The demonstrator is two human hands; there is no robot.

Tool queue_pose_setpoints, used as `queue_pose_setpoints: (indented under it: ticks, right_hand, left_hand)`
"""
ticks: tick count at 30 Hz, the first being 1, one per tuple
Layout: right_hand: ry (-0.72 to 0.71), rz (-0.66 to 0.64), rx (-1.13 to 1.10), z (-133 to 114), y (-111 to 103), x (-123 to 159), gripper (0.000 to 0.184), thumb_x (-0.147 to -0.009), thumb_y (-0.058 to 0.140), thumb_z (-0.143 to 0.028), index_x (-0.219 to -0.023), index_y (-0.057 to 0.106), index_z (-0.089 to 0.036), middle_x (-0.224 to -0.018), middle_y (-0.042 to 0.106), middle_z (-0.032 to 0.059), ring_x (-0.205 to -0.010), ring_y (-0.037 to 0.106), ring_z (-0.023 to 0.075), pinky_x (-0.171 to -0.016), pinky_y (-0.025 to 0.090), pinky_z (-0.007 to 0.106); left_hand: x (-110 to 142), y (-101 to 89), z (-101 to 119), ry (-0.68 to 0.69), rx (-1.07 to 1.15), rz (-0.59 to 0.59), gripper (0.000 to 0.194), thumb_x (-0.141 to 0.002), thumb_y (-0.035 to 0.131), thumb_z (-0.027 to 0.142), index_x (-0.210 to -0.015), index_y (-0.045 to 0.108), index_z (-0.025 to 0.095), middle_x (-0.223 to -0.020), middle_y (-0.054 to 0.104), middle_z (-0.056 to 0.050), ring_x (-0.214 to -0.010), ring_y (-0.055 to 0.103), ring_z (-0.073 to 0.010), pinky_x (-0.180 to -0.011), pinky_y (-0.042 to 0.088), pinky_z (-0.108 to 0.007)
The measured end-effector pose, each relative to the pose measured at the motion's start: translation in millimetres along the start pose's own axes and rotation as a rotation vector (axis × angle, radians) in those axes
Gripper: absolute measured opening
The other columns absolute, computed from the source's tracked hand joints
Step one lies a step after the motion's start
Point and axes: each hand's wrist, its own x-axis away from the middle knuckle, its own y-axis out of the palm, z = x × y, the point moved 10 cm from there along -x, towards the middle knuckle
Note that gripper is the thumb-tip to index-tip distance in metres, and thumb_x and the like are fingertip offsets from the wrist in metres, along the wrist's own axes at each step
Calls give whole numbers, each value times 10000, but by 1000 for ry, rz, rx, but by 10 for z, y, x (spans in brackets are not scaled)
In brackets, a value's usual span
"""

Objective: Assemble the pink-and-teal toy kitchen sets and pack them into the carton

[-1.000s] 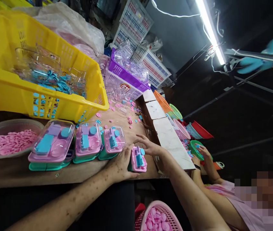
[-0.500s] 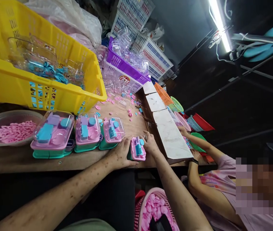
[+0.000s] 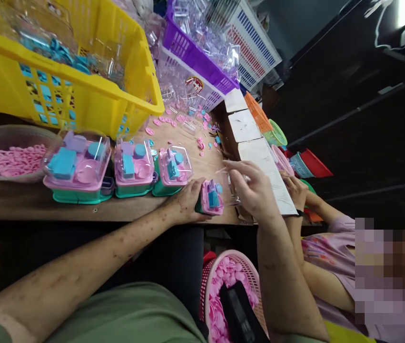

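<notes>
The left hand is wrapped round an uncovered box on the tabletop. Just right of it, the right hand seems to pinch a clear lid, not yet on. Left of the left hand, three lidded boxes look done; this one alone lacks its cover.

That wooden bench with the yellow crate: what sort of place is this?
Probably a small workshop for plastic toys: three similar pink-and-green boxes with clear covers line the bench, a yellow crate holds blue and clear parts, and another person is alongside.
</notes>
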Motion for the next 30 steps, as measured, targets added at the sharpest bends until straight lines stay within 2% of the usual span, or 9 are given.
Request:
queue_pose_setpoints:
  ticks: [3, 6, 8, 12, 20, 25, 30]
  right_hand:
    - [-8, -122, 163, -154, 303, 36, 361, -1121, 553, -410, -1310, 767, -190, -1162, 804, 148, -1098, 760, 339, -1007, 602, 499]
    - [24, -162, 292, -129, 451, 65, 277, -1115, 481, -336, -1150, 721, -200, -1052, 765, 145, -1012, 730, 344, -936, 593, 491]
    - [26, -170, 347, -131, 473, 74, 228, -1095, 484, -289, -1076, 700, -217, -1049, 751, 142, -991, 715, 334, -909, 586, 470]
    - [-11, -151, 414, -267, 458, 92, 191, -1055, 523, -231, -1121, 702, -225, -1133, 741, 142, -1033, 700, 330, -912, 585, 457]
    - [-22, -129, 434, -400, 511, 127, 169, -1040, 545, -234, -1139, 681, -220, -1194, 721, 161, -1130, 670, 375, -1014, 585, 538]
    - [-86, -156, 396, -419, 524, 110, 170, -1033, 527, -226, -1124, 670, -214, -1138, 724, 152, -1093, 674, 370, -1028, 576, 550]
    - [-75, -162, 364, -397, 534, 99, 169, -1001, 536, -210, -1110, 665, -215, -1109, 714, 150, -1047, 665, 361, -980, 572, 540]
  left_hand:
    - [0, 0, -74, -69, 32, 8, 1263, -738, 1059, 471, -1686, 272, 190, -1686, 496, -268, -1593, 528, -470, -1325, 477, -637]
    - [4, -2, -108, -118, 53, 3, 1256, -709, 1065, 489, -1668, 320, 172, -1660, 516, -269, -1570, 545, -481, -1306, 488, -639]
    - [0, -13, -75, -106, 66, 2, 1186, -708, 1064, 469, -1634, 380, 184, -1598, 573, -233, -1509, 598, -460, -1272, 519, -620]
    - [-12, -45, -13, -83, 72, 16, 1104, -693, 1077, 446, -1562, 445, 192, -1515, 621, -198, -1436, 640, -439, -1220, 558, -594]
    - [-9, -78, 26, -70, 125, 54, 998, -677, 1092, 365, -1474, 514, 194, -1421, 672, -158, -1348, 695, -407, -1139, 602, -544]
    - [-17, -55, -21, -115, 101, 68, 954, -671, 1091, 404, -1420, 544, 182, -1360, 688, -163, -1283, 713, -417, -1090, 617, -565]
    - [-25, -31, -27, -95, 115, 73, 961, -650, 1092, 380, -1419, 547, 194, -1394, 683, -178, -1316, 700, -425, -1129, 600, -594]
